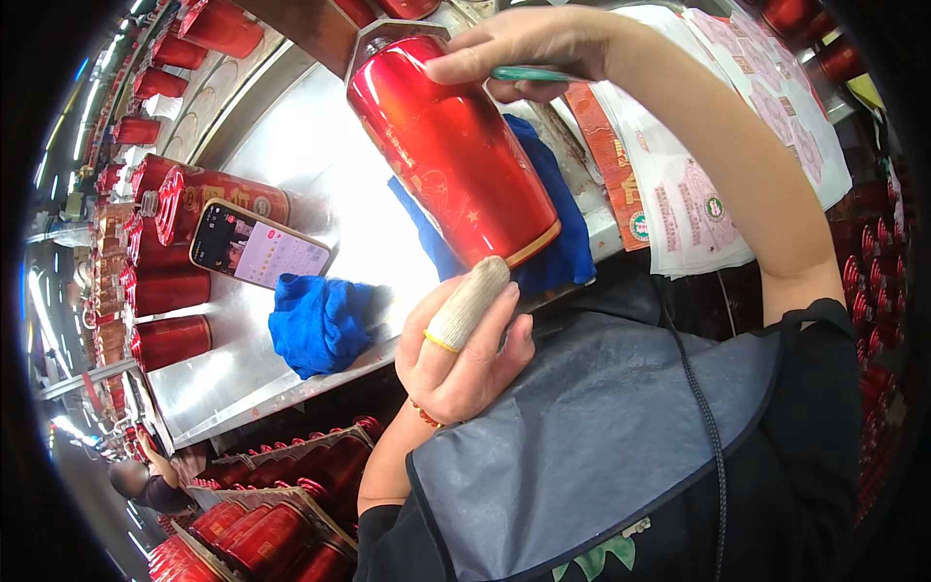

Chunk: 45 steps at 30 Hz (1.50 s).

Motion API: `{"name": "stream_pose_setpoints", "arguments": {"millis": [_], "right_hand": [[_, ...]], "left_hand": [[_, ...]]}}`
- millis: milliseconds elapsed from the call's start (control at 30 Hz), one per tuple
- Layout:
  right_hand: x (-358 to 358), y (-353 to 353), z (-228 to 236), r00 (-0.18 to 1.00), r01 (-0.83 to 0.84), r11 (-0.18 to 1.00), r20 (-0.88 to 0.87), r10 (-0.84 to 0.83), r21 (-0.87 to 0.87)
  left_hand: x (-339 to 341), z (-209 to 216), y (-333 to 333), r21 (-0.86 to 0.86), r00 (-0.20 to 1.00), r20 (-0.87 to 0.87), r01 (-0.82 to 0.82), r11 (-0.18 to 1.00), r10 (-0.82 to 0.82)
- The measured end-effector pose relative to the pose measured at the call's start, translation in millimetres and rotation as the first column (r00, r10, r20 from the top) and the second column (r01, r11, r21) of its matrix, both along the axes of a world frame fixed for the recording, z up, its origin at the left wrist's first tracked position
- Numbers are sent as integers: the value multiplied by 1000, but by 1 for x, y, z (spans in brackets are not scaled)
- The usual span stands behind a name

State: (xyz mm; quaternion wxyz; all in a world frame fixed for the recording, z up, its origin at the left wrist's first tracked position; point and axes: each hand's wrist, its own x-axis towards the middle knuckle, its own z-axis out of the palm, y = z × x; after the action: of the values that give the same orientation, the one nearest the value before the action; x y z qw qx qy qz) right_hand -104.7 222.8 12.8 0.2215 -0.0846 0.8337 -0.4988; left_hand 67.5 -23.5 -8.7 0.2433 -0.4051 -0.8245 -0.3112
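A glossy red bottle [451,145] with gold markings leans over a blue cloth [572,213], its neck toward the far left. My left hand [451,378] is closed at the bottle's gold-rimmed base, and a knitted finger sleeve [470,303] covers one of its fingers. Across the neck end reaches my right hand [548,44], its fingers resting on the bottle's shoulder. A slim teal tool [529,74] is held in that hand; its exact kind is hard to make out.
On the metal table [281,126] lie a phone [262,254] with a lit screen and a crumpled blue cloth [315,325]. More red bottles [170,291] stand at left. Printed decal sheets [679,194] are at right. Crates of bottles [267,538] and another person [165,490] are lower left.
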Motion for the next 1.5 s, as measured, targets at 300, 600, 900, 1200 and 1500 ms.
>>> {"name": "stream_pose_setpoints", "arguments": {"millis": [300,600,900,1200,1500], "right_hand": [[5,-36,32,976,24,929,-212,59,369],[24,21,12,997,-20,999,-74,23,29],[14,2,-27,987,119,915,143,-68,-386],[13,-22,18,983,31,985,-183,1,168],[10,7,6,990,-20,978,129,48,-209]], "left_hand": [[-9,9,18,-42,998,-45,30,999,-32],[-19,-13,18,11,974,-56,-217,976,218],[3,-38,7,248,983,104,-170,954,148],[-3,-15,6,40,995,-95,-17,999,21],[-2,-14,-1,94,1000,-16,0,996,1]]}}
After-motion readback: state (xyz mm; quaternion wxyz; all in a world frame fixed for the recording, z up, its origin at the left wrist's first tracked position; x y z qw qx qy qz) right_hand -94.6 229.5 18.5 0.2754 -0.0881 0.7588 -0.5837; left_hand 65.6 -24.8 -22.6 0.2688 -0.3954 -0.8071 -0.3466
